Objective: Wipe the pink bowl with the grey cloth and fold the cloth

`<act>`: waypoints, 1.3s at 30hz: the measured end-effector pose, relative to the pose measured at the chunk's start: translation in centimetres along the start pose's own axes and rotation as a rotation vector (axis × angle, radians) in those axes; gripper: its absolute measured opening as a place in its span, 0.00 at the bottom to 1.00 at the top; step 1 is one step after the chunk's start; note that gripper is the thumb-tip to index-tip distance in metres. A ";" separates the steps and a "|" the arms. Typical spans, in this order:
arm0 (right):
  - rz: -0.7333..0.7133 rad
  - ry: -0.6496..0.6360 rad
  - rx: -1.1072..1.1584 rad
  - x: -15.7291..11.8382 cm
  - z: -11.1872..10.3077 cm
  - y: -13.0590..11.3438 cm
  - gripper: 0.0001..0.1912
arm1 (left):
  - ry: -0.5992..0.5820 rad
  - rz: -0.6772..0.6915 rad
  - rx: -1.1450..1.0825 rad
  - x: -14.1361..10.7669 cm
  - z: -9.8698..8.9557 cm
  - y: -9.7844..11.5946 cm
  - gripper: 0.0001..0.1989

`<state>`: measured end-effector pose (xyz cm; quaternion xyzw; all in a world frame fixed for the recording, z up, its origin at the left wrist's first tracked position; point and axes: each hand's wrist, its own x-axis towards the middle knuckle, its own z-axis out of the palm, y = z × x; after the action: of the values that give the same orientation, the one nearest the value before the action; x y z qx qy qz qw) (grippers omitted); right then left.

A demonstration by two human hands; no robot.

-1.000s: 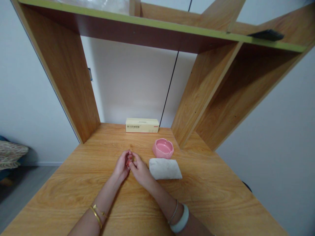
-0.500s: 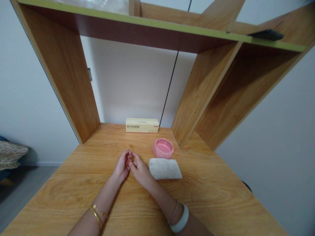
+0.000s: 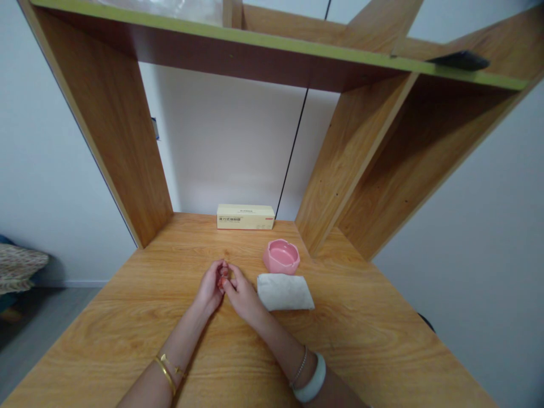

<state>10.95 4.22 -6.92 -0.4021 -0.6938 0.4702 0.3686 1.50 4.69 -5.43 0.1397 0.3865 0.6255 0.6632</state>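
Note:
My left hand [image 3: 211,285] and my right hand [image 3: 241,294] meet over the table, fingertips touching and fingers curled inward. Whether anything small lies between them I cannot make out. A folded pale grey cloth [image 3: 285,292] rests just right of my right hand, its left edge beside the wrist. Behind the cloth stands a pink angular bowl [image 3: 281,256], which looks like an ashtray. Further back, against the wall, is a long cream-coloured box [image 3: 245,218] with printed characters on its front.
The wooden tabletop [image 3: 361,340] runs under everything. Upright wooden panels [image 3: 352,164] rise at the left and right, and a shelf [image 3: 255,42] crosses overhead. A dark flat object [image 3: 461,60] and clear plastic [image 3: 170,8] lie on that shelf. Patterned fabric [image 3: 19,266] shows at far left.

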 end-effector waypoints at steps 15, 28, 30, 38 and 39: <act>-0.009 -0.001 -0.019 -0.1 0.0 -0.2 0.20 | -0.015 -0.004 0.003 0.4 -0.3 -0.2 0.08; -0.008 -0.003 0.000 -0.1 0.0 -0.2 0.21 | 0.023 0.003 0.014 -0.1 0.0 0.0 0.06; 0.002 0.001 -0.017 -0.1 0.0 -0.1 0.21 | 0.029 0.005 0.017 -0.1 0.1 0.0 0.06; 0.003 0.001 -0.025 0.0 -0.1 0.0 0.21 | 0.011 -0.014 0.024 -0.2 0.2 0.2 0.08; 0.007 0.000 -0.022 0.0 -0.1 0.0 0.21 | 0.013 -0.013 0.025 -0.2 0.2 0.1 0.07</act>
<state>11.04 4.23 -6.93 -0.4084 -0.6977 0.4637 0.3623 1.53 4.60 -5.15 0.1416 0.3995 0.6173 0.6628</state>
